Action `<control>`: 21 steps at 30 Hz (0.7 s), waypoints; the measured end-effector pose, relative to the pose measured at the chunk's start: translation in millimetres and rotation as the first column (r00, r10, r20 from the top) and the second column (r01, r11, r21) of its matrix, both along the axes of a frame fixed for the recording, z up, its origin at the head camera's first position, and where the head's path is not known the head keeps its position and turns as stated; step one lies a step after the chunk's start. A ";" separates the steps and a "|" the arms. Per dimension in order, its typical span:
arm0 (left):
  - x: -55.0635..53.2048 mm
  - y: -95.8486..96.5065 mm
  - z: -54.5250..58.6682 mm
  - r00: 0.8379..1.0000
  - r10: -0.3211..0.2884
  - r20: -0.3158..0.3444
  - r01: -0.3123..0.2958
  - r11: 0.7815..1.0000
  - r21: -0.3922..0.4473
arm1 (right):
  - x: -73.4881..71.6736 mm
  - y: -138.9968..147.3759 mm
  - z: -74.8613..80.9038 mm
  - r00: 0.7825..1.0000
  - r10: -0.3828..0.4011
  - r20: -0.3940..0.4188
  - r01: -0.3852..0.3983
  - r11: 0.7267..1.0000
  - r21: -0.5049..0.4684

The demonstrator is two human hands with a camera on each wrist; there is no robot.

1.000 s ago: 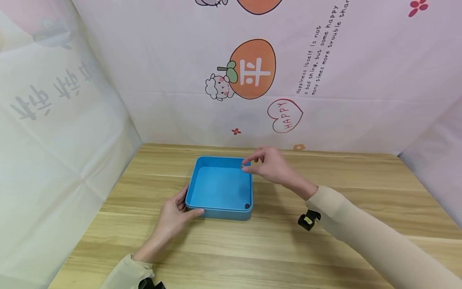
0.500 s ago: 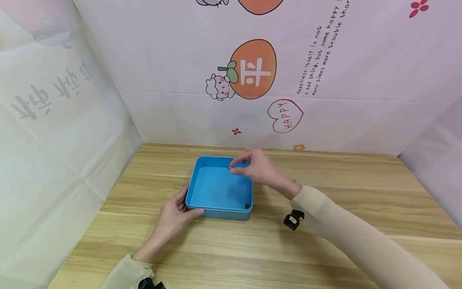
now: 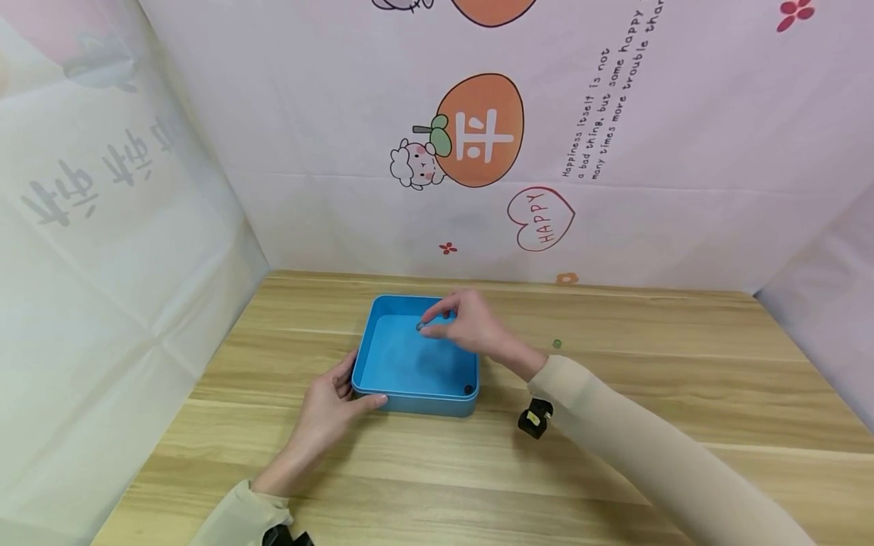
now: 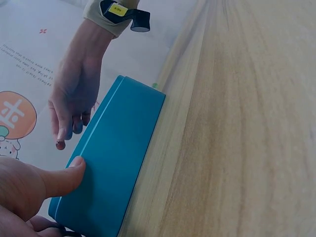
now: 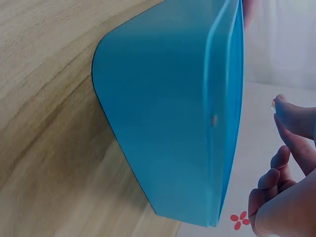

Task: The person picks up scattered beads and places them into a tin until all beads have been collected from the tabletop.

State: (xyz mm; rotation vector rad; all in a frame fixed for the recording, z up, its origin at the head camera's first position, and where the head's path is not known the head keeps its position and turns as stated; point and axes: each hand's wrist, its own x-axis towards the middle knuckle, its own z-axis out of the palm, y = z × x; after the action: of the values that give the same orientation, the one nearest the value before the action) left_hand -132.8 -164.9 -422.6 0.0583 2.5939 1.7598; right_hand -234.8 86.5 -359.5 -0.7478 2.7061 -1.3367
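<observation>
A shallow blue square box [image 3: 416, 356] stands on the table. Its near left corner is in the grip of my left hand [image 3: 324, 413], thumb on the front wall and the fingers at the left side. Above the box's inside, my right hand [image 3: 471, 324] pinches a small glassy marble [image 3: 419, 327] between thumb and fingertip. That marble [image 4: 60, 145] looks reddish brown in the left wrist view, apart from the box. One dark marble [image 3: 468, 389] lies in the box's near right corner. In the right wrist view the box wall hides its inside.
A small green marble [image 3: 557, 343] sits on the wooden table [image 3: 655, 364] to the right of the box, beyond my right wrist. A white printed sheet [image 3: 328, 152] hangs behind the table, with another sheet [image 3: 136, 265] on the left.
My right hand has moved left and slightly nearer over the box with the marble, and the green marble on the table has come into view. The left hand and box have stayed put.
</observation>
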 end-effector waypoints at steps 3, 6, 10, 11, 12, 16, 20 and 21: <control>0.0 0.2 0.1 1.000 -0.001 0.001 0.001 1.000 0.001 | -1.2 -2.5 -3.5 1.000 0.001 -0.006 -0.001 1.000 0.009; -0.2 0.7 0.3 1.000 0.000 0.005 0.000 1.000 -0.004 | -1.9 -4.1 -6.4 1.000 0.008 -0.012 -0.008 1.000 0.010; -0.3 1.0 0.5 1.000 -0.002 0.009 0.002 1.000 -0.007 | -3.1 -5.6 -9.7 1.000 0.021 -0.020 -0.021 1.000 0.002; -0.3 0.9 0.5 1.000 -0.002 0.009 0.002 1.000 -0.005 | -3.2 -6.0 -10.3 0.999 0.025 -0.023 -0.025 1.000 0.000; -0.2 0.9 0.5 1.000 -0.001 0.008 0.001 1.000 -0.002 | -3.4 -6.3 -11.0 0.999 0.027 -0.026 -0.027 1.000 0.001; 0.3 0.6 0.5 1.000 -0.001 0.006 0.001 1.000 0.011 | -4.0 -8.1 -12.4 0.999 0.035 -0.019 -0.034 0.999 0.004; 0.0 0.4 0.4 1.000 -0.001 0.004 0.001 1.000 0.012 | -4.0 -9.8 -13.2 0.999 0.033 -0.007 -0.032 0.999 0.007; -0.1 0.4 0.4 1.000 -0.001 0.005 0.001 1.000 0.010 | -4.0 -10.1 -13.6 1.000 0.029 -0.006 -0.029 1.000 0.008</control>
State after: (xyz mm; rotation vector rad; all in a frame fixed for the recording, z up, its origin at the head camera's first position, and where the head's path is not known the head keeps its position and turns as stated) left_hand -132.9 -164.5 -422.1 0.0556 2.5815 1.7708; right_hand -238.8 76.4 -373.1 -0.7890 2.6927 -1.3190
